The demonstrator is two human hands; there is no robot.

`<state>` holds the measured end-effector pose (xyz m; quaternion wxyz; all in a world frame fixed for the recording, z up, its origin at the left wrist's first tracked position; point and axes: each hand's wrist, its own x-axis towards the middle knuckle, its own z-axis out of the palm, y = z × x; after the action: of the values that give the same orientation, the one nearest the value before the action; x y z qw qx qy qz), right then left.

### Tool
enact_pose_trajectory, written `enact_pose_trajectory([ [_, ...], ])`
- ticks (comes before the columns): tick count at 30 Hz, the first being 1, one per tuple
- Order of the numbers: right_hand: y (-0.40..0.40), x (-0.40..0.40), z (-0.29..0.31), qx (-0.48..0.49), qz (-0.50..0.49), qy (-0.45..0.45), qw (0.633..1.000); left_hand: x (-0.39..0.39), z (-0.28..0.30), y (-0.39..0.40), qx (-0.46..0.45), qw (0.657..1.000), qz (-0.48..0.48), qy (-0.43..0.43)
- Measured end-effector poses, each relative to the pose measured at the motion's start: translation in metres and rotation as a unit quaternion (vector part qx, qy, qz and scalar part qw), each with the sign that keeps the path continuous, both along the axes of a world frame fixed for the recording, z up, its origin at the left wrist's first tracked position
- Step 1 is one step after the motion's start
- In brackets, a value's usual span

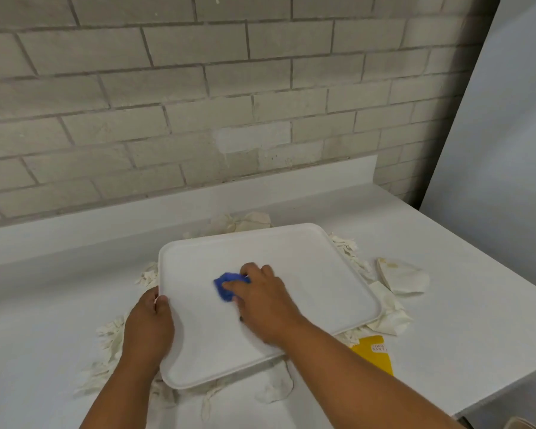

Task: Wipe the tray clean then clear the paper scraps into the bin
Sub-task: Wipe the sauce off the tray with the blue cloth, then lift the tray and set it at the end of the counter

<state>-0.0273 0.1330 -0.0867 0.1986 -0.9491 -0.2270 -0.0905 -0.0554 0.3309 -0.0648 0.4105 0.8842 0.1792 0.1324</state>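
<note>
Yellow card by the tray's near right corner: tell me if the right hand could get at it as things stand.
Probably yes, but not freely. The yellow card lies in the open beside the tray, just right of the right forearm, partly tucked under the tray edge. The right hand is busy gripping the blue cloth.

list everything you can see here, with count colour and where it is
tray: one, white, on the counter, lying on the scraps
cloth: one, blue, bunched on the tray's middle
paper scraps: many, off-white, around and under the tray
packet: one, yellow, partly under the tray's near right edge
counter: one, white, against the wall
wall: grey brick, behind
left hand: grips the tray's left rim
right hand: presses the cloth down
</note>
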Motion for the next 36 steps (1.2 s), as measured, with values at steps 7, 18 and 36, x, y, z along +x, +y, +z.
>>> enact_pose_trajectory([
  [7,-0.098,0.028,0.044,0.199,-0.197,0.183,0.942,-0.008,0.009,0.001,-0.037,0.999,0.017,-0.017],
  [18,-0.231,-0.056,0.054,0.486,-0.325,0.228,0.778,-0.015,0.034,0.007,-0.089,0.992,0.069,-0.051],
  [36,-0.261,-0.075,0.043,-0.036,-0.504,0.148,0.850,0.018,0.043,-0.047,-0.152,0.987,0.041,0.014],
])
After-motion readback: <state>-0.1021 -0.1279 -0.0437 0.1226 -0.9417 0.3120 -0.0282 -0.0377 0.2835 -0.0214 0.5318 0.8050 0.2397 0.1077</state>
